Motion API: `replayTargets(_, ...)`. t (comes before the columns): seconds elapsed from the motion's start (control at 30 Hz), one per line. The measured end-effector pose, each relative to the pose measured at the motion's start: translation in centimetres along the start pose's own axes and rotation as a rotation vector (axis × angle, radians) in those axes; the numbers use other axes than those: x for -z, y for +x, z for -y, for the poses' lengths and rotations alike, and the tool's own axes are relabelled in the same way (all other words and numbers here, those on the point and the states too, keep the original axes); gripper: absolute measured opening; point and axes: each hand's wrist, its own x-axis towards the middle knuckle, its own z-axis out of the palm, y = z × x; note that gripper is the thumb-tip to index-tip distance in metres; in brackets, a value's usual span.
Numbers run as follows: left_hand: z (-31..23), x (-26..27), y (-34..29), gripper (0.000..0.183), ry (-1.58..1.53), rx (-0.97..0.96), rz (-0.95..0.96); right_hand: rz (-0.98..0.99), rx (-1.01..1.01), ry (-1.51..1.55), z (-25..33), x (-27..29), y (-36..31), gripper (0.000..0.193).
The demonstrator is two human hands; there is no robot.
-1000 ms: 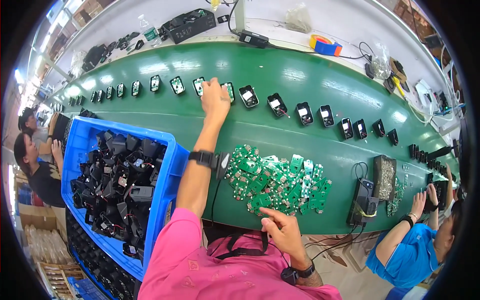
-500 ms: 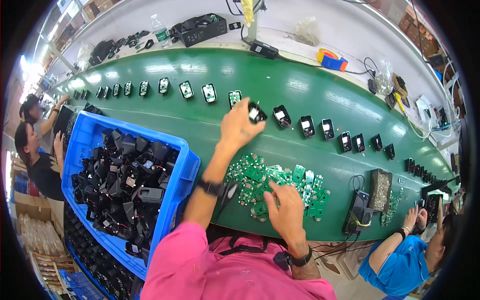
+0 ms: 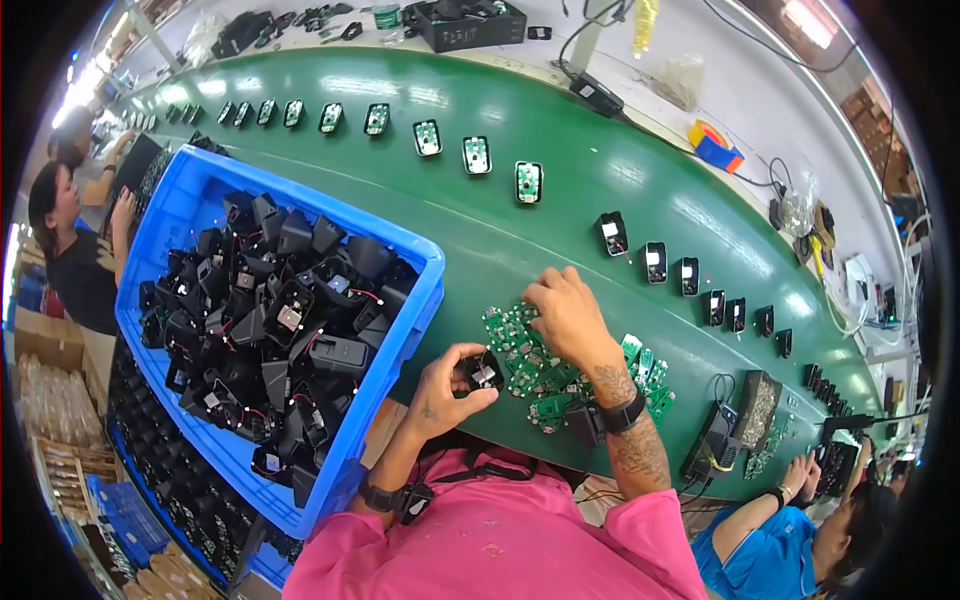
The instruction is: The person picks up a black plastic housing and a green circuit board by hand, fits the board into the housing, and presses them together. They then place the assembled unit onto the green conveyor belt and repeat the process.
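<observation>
My left hand [image 3: 440, 392] is closed around a small black plastic housing [image 3: 483, 374], its open side up and a pale part inside. It is held near the bench's front edge, beside the heap of green circuit boards [image 3: 545, 370]. Over the far side of that heap is my right hand [image 3: 572, 318], fingers curled and pressed together downward; whatever they may pinch is hidden. Beyond my hands a row of black housings crosses the green surface. Those toward the left, such as one housing [image 3: 529, 183], show green boards inside; those toward the right, like another housing [image 3: 613, 233], show a white part.
At my left stands a blue crate [image 3: 432, 262] full of black housings with thin wires. A black power unit [image 3: 712, 440] and a box of small metal parts [image 3: 757, 410] are at the right. Co-workers sit on both sides. A blue-orange tape roll [image 3: 715, 147] lies on the back ledge.
My left hand has come back from the row toward me, bringing a black housing. My right hand has moved forward onto the circuit boards, its fingers now curled. The view has shifted.
</observation>
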Motion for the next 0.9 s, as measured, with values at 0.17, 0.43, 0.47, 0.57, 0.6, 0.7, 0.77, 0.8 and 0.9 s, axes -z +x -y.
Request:
replayTargets(0.17, 0.5, -0.2, -0.3, 0.069, -0.062, -0.129, -0.084, -0.122, -0.155, 0.06, -0.2, 1.5, -0.6, 0.028)
replayTargets(0.43, -3.9, -1.2, 1.1, 0.08, 0.185, -0.312, -0.141, -0.201, -0.517, 1.246, -0.6, 2.0, -7.3, 0.034)
replayTargets(0.47, -4.1, -1.3, 1.3, 0.079, 0.227, -0.376, -0.131, -0.18, -0.533, 1.304, 0.6, 2.8, -8.1, 0.047)
replayTargets(0.57, -4.3, -1.5, 1.8, 0.079, 0.266, -0.437, -0.097, -0.141, -0.638, 1.414, 1.1, 2.4, -10.2, 0.043)
replayTargets(0.6, -4.4, -1.6, 1.9, 0.079, 0.277, -0.451, -0.092, -0.222, -0.674, 1.487, 1.3, 1.7, -10.5, 0.039)
replayTargets(0.7, -5.3, -1.9, 2.0, 0.08, 0.284, -0.484, -0.047, -0.381, -0.678, 1.728, 1.1, 0.4, -11.9, 0.037)
replayTargets(0.77, -6.0, -2.2, 2.0, 0.081, 0.273, -0.513, -0.002, -0.459, -0.62, 1.827, 0.6, -1.4, -12.1, 0.029)
replayTargets(0.8, -6.3, -2.3, 1.7, 0.081, 0.288, -0.519, -0.004, -0.393, -0.672, 2.048, 0.6, -1.7, -12.0, 0.026)
replayTargets(0.9, -6.9, -2.8, 1.6, 0.081, 0.332, -0.533, -0.02, -0.283, -0.743, 2.308, 1.3, -3.0, -11.6, 0.026)
